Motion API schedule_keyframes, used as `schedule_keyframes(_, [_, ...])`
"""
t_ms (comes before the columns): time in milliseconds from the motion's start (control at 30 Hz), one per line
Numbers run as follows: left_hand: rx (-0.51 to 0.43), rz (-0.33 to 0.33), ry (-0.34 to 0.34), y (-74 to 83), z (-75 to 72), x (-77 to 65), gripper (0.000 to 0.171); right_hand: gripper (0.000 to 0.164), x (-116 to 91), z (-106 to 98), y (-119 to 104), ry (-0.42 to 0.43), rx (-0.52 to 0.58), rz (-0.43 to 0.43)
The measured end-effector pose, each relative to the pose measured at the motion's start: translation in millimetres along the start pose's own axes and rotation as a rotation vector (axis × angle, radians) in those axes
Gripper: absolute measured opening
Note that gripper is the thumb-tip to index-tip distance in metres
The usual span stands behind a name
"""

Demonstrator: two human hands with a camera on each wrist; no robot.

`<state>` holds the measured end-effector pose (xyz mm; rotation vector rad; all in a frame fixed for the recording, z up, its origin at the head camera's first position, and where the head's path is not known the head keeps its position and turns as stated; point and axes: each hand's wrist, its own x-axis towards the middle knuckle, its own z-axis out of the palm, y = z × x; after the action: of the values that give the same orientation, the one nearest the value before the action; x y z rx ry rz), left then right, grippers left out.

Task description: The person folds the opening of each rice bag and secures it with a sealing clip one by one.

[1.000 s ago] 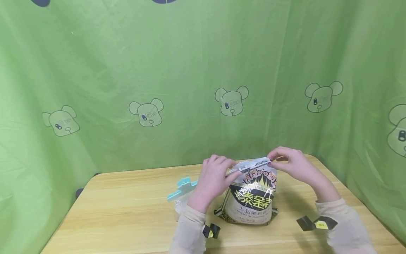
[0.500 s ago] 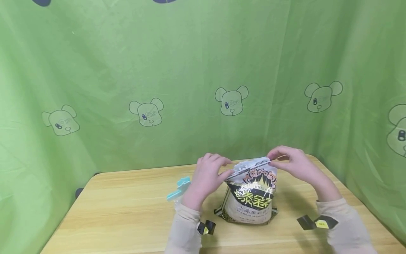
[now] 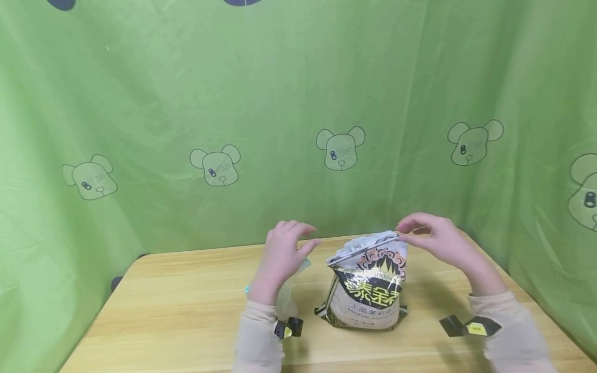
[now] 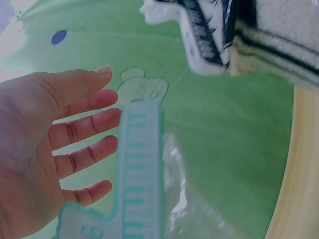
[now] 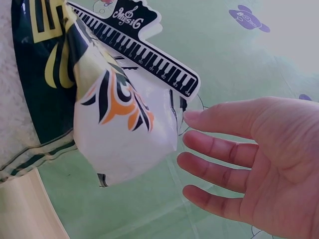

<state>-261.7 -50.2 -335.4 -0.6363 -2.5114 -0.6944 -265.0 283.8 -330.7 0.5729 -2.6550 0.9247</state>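
Observation:
A printed rice bag [image 3: 373, 311] stands upright on the table, its top folded over. Across that fold sits a white-and-black bag clip [image 5: 134, 52] with a piano-key pattern. My right hand [image 3: 436, 238] is at the bag's upper right corner, fingers apart and relaxed; the right wrist view shows the thumb near the corner, contact unclear. To the bag's left, my left hand [image 3: 284, 254] is raised with spread fingers, holding nothing. Close to it, a teal piano-key bag clip [image 4: 142, 174] is on a clear plastic bag [image 4: 177, 189], mostly hidden behind the left forearm in the head view.
Everything stands on a light wooden table [image 3: 186, 311]. A green curtain [image 3: 280, 93] with bear-head prints hangs close behind its back edge. Dark straps with yellow patches lie at both wrists.
My left hand has come off the top of the rice bag and moved left, in front of the teal-clipped bag. The right hand has shifted slightly; the rice bag stays put.

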Motion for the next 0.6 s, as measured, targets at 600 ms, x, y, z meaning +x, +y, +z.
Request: schedule_keyframes(600, [-0.126, -0.19, 0.066, -40.3, -27.9, -13.9, 0.029, 0.023, -5.0, -8.5, 7.2, 0.013, -0.002, 0.081])
